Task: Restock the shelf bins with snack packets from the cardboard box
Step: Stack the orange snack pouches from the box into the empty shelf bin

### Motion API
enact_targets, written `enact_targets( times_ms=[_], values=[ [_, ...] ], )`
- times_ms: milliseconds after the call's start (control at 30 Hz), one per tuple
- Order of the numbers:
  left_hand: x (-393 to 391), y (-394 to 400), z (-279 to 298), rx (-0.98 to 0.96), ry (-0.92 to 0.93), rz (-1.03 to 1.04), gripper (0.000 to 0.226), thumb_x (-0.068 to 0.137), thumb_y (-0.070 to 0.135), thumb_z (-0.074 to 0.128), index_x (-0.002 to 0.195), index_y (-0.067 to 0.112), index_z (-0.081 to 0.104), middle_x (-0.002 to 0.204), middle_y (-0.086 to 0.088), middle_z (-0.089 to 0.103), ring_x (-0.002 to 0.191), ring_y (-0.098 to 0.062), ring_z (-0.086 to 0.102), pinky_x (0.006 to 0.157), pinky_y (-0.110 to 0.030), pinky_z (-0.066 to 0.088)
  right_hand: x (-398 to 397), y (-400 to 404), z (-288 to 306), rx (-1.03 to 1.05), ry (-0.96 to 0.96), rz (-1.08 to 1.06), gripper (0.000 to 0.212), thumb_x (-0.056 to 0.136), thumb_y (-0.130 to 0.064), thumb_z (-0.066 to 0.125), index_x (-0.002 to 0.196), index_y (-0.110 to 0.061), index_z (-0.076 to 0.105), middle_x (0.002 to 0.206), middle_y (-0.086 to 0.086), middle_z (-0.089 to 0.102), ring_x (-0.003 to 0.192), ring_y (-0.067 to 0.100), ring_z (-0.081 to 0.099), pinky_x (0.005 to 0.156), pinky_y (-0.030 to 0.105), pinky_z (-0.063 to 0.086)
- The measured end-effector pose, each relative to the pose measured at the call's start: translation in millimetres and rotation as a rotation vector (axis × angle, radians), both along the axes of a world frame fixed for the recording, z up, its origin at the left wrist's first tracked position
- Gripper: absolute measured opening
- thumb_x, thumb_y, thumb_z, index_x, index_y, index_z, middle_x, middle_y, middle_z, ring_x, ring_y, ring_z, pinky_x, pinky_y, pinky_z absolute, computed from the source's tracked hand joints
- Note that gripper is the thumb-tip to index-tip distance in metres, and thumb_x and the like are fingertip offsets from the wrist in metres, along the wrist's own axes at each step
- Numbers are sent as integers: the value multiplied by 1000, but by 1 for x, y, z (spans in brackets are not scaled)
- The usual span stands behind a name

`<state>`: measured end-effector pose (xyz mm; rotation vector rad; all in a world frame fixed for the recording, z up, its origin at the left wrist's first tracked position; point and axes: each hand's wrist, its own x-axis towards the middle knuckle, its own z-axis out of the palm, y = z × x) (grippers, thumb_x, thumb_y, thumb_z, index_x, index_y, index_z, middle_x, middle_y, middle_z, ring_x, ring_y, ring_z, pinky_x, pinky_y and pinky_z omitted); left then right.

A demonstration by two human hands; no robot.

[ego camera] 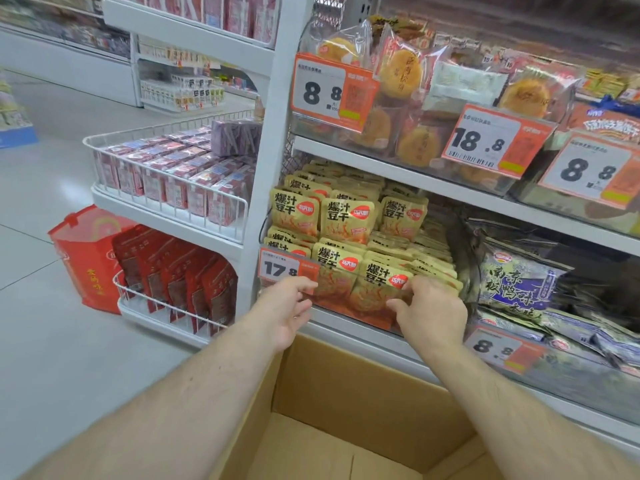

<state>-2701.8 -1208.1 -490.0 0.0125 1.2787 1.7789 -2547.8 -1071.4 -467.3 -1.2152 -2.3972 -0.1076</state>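
Yellow packets (pixel 375 289) (front row) touching right hand (pixel 429 311).

Yellow-and-orange snack packets (pixel 341 220) stand upright in packed rows filling the clear shelf bin (pixel 346 315), while the open cardboard box (pixel 346 427) sits near, below it.

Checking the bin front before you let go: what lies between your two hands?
In the head view, the front-row yellow and orange snack packets fill the stretch between the left hand and right hand.
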Motion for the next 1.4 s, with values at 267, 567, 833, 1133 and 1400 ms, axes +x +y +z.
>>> enact_targets(
  times_ms=[267, 567, 833, 1133, 1400],
  values=[
    [5, -3, 1, -28, 16, -7, 54, 91, 10, 66, 141, 12, 44, 147, -16, 45, 124, -26, 52, 102, -38, 47, 0, -4, -13, 40, 40, 28, 30, 82, -38, 75, 94, -14, 62, 97, 0, 64, 88, 26, 64, 66, 33, 45],
    [1, 4, 37, -466, 1449, 174, 87, 80, 24, 65, 153, 14, 19, 150, -5, 21, 142, -25, 19, 119, -39, 18, -21, -6, 29, 300, 168, 385, 41, 63, -9, 79, 102, -3, 67, 108, 14, 64, 82, 35, 66, 64, 40, 56],
    [-46, 42, 68, -789, 1802, -144, 102, 85, 28, 54, 154, 13, -20, 163, -7, -24, 147, -29, -30, 115, -44, -22, -104, -5, 54, -110, 113, 235, 69, 96, -38, 52, 151, -10, 20, 151, 20, 26, 134, 39, 36, 111, 43, 30],
    [-37, 48, 60, -755, 2075, -151, 88, 90, 35, 52, 158, 27, -3, 164, 1, -19, 147, -28, -29, 108, -52, -28, -124, -13, 61, -526, 655, 29, 36, 98, -44, 46, 97, -12, 63, 98, 11, 68, 100, 34, 61, 80, 36, 43],
    [-39, 52, 64, -683, 2045, -200, 95, 82, 33, 59, 156, 39, 0, 165, 1, -10, 148, -26, -27, 112, -53, -24, -117, -6, 64, -557, 747, 14, 33, 96, -33, 46, 71, -15, 56, 84, 8, 67, 89, 33, 60, 78, 37, 46]
  ],
)
